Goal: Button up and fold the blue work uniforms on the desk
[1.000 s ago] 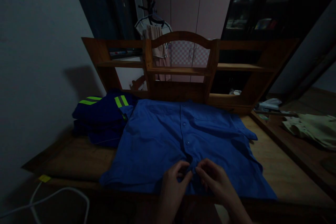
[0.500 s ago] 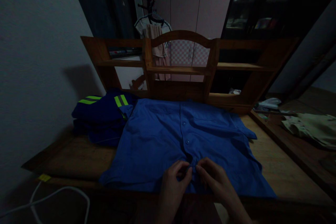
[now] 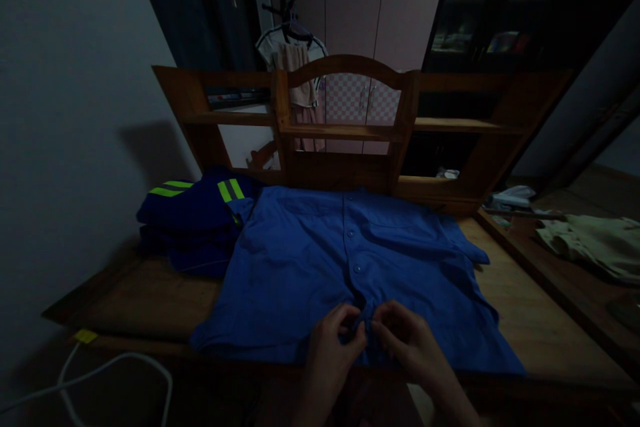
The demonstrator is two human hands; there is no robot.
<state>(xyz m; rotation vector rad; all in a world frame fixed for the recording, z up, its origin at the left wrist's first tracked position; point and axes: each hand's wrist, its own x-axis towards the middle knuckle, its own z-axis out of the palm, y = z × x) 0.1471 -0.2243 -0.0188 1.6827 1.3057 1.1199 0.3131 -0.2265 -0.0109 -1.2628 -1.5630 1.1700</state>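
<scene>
A blue button-front shirt lies spread on the wooden desk, its lower hem near the front edge. Buttons run down its middle placket, and one button shows just above my hands. My left hand pinches the placket fabric low on the shirt between thumb and fingers. Close beside it, my right hand pinches the other side of the same gathered spot. The fabric there is bunched up, and whatever small part sits between the fingertips is hidden.
Dark blue folded clothing with yellow-green reflective strips lies at the left, by the wall. A wooden shelf unit stands along the desk's back. A white cable hangs at front left. Pale cloth lies on the right.
Both hands stay at the same spot on the placket. The fingers of my right hand have shifted slightly; the shirt lies almost the same.
</scene>
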